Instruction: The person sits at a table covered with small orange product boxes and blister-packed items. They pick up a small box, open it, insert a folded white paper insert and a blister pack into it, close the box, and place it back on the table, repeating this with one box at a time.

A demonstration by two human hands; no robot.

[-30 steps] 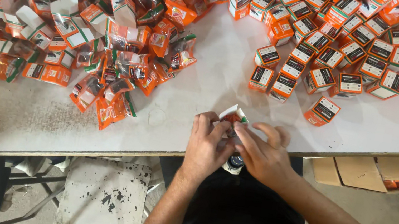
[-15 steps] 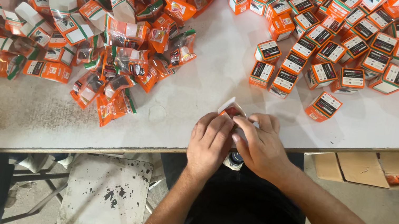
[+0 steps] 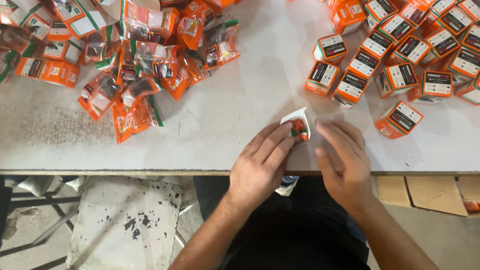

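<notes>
At the table's (image 3: 219, 144) near edge, your left hand (image 3: 258, 169) and right hand (image 3: 342, 158) pinch a small orange carton (image 3: 298, 124), steadying its flaps, closed cartons (image 3: 432, 56) at one o'clock.

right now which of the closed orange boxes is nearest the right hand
The lone closed box lying apart from the packed cluster, just beyond the right hand; the others sit together farther up the table.

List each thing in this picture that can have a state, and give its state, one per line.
Small orange box: flap open, held between both hands on the table edge.
Left hand: fingertips on the box.
Right hand: fingers at the box.
Finished boxes: closed, grouped together.
Flat cartons and clear packets: unassembled, heaped loosely.
</notes>
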